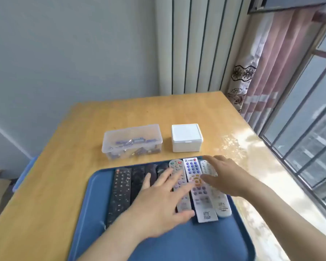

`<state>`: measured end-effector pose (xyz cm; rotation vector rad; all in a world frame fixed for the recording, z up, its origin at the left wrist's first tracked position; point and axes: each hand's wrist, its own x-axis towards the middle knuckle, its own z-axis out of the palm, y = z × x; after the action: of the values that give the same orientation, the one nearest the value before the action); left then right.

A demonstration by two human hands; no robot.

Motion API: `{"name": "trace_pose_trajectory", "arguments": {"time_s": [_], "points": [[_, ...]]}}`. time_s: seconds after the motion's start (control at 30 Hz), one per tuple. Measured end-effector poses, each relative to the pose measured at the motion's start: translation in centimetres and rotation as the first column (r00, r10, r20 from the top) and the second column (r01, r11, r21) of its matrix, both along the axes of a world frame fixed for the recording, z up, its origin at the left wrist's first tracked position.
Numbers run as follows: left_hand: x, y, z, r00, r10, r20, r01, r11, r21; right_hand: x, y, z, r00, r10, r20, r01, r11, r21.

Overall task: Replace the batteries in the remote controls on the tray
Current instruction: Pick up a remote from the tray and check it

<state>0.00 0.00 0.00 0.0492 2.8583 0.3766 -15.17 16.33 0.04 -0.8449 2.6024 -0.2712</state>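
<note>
A blue tray (186, 243) lies on the wooden table and carries a row of several remote controls, black ones (120, 187) at the left and pale ones at the right. My left hand (158, 206) hovers flat with fingers spread over the black and grey remotes (177, 166). My right hand (224, 176) reaches in from the right, fingers apart, over the rightmost white remote (222, 206) and beside the white remote with blue buttons (192, 166). Neither hand holds anything.
Behind the tray stand a clear plastic box (132, 142) with several batteries and a shut white box (186, 137). The table's right edge runs along a barred window (305, 129) with a curtain. A blue object (24, 172) sits past the table's left edge.
</note>
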Motion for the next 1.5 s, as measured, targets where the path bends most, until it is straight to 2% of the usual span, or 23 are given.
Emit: {"name": "trace_pose_trajectory", "arguments": {"time_s": [0.07,0.17,0.27,0.33,0.4,0.47,0.6,0.87,1.03,1.17,1.23,1.37,1.43,1.5], "points": [[0.1,1.3,-2.0,0.997,-0.074,0.023,0.075,0.996,-0.050,0.7,0.4,-2.2,0.997,-0.032,-0.069,0.030,0.999,-0.034],[0.0,2.6,-4.7,0.993,-0.096,-0.065,0.089,0.991,-0.102,1.6,0.4,-5.4,0.955,-0.043,-0.293,-0.009,0.985,-0.172],[0.2,2.6,-5.9,0.989,-0.044,-0.142,0.025,0.991,-0.130,1.9,-0.4,-6.8,0.942,-0.082,-0.326,-0.049,0.926,-0.374],[0.3,2.5,-6.1,0.981,0.013,-0.191,-0.031,0.995,-0.094,2.0,-0.9,-6.7,0.937,-0.094,-0.336,-0.068,0.896,-0.439],[0.7,2.7,-6.0,0.980,0.051,-0.193,-0.067,0.995,-0.073,2.6,-0.9,-6.7,0.918,-0.058,-0.393,-0.106,0.919,-0.381],[1.1,2.9,-5.8,0.980,0.088,-0.180,-0.098,0.994,-0.045,3.2,-0.4,-6.6,0.893,0.015,-0.450,-0.128,0.967,-0.221],[1.5,3.1,-5.1,0.977,0.140,-0.158,-0.143,0.990,-0.003,4.2,0.5,-5.0,0.933,0.001,-0.359,-0.043,0.993,-0.108],[2.4,1.8,-5.4,0.975,0.126,-0.181,-0.138,0.989,-0.053,5.0,1.4,-2.9,0.995,0.056,-0.082,-0.061,0.996,-0.059],[2.8,1.4,-5.3,0.980,0.174,-0.092,-0.176,0.984,-0.011,5.0,1.5,-3.3,0.993,0.097,-0.064,-0.097,0.995,0.005],[3.0,1.0,-5.4,0.970,0.196,-0.145,-0.195,0.981,0.019,4.6,2.0,-2.9,0.992,0.127,-0.012,-0.126,0.991,0.048],[3.0,0.5,-5.6,0.952,0.250,-0.177,-0.254,0.967,0.001,4.5,2.2,-3.0,0.992,0.117,-0.047,-0.113,0.990,0.079],[2.7,0.5,-6.0,0.948,0.305,-0.088,-0.313,0.945,-0.091,5.0,1.5,-3.7,0.971,0.087,-0.222,-0.081,0.996,0.040],[2.9,0.7,-6.2,0.955,0.287,-0.069,-0.293,0.951,-0.101,5.2,0.9,-4.2,0.942,0.089,-0.323,-0.107,0.994,-0.038],[3.0,0.6,-6.1,0.962,0.264,-0.071,-0.271,0.956,-0.116,5.6,0.5,-4.4,0.937,0.118,-0.329,-0.178,0.971,-0.159]]}}
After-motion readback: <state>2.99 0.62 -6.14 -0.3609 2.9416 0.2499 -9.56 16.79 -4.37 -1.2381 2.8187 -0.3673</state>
